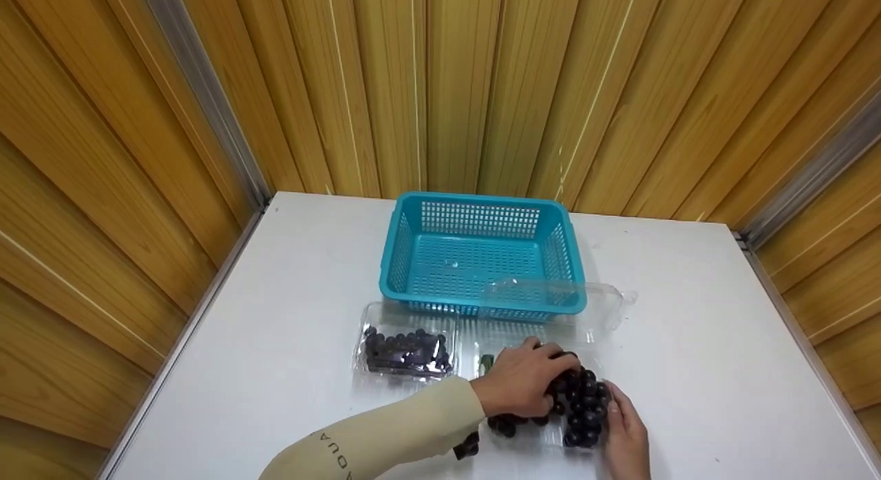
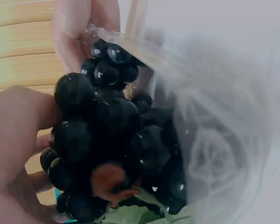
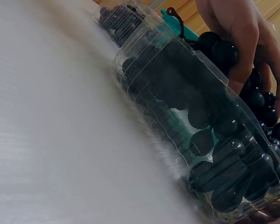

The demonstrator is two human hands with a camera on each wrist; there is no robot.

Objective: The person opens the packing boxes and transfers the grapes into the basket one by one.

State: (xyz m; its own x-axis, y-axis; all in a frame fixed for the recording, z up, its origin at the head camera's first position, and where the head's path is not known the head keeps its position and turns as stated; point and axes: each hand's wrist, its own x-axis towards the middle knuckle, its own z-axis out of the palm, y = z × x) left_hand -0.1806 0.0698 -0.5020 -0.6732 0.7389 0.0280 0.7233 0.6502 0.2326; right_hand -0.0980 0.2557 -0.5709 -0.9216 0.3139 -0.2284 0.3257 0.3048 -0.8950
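Observation:
An open clear plastic container holds dark grapes; its transparent lid tilts back over the basket's front edge. From above, my left hand grips a bunch of grapes, thumb and fingers curled round it; in the left wrist view the grapes bulge past the container wall. A brown stem and green leaves show below them. At the container's right end, my right hand holds the side, its fingers partly hidden. The right wrist view shows the left fingers among the grapes.
A teal perforated basket stands behind the containers. Left of the open container lies a second clear container with smaller dark grapes inside. The white table is bounded by wood-patterned walls.

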